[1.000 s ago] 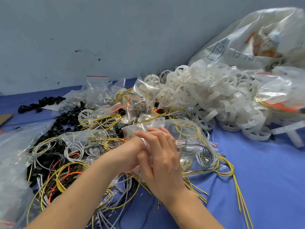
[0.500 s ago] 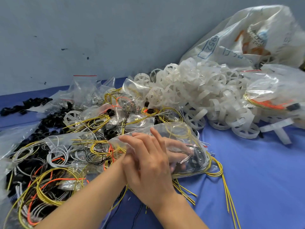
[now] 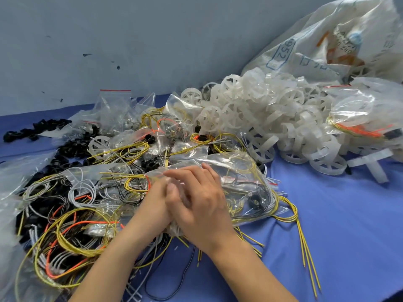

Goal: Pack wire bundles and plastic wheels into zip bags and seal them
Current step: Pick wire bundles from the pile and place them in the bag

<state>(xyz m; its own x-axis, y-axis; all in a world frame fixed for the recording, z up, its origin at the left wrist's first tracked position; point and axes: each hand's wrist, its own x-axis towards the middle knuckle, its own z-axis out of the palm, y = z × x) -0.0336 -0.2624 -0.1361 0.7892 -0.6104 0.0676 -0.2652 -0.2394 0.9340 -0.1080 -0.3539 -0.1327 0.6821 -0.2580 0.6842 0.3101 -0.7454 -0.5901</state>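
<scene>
A clear zip bag (image 3: 239, 171) holding yellow, black and grey wire coils lies on the blue table (image 3: 327, 225), in front of a heap of white plastic wheels (image 3: 272, 118). My left hand (image 3: 153, 203) grips the bag's left edge, its fingers mostly hidden under my right hand. My right hand (image 3: 202, 205) lies over the left one, its fingers stretched flat on the bag's plastic. Loose wire bundles (image 3: 72, 232) in yellow, orange and white spread out to the left.
Filled and empty zip bags (image 3: 113, 112) lie at the back left among black rings (image 3: 37, 128). A large printed plastic sack (image 3: 327, 40) leans at the back right, a packed bag (image 3: 359, 118) in front of it. Yellow wire ends (image 3: 305, 253) trail right.
My right hand has slid left along the bag's edge and again covers my left hand's fingers. The view has shifted a little; the bag stays where it was.
</scene>
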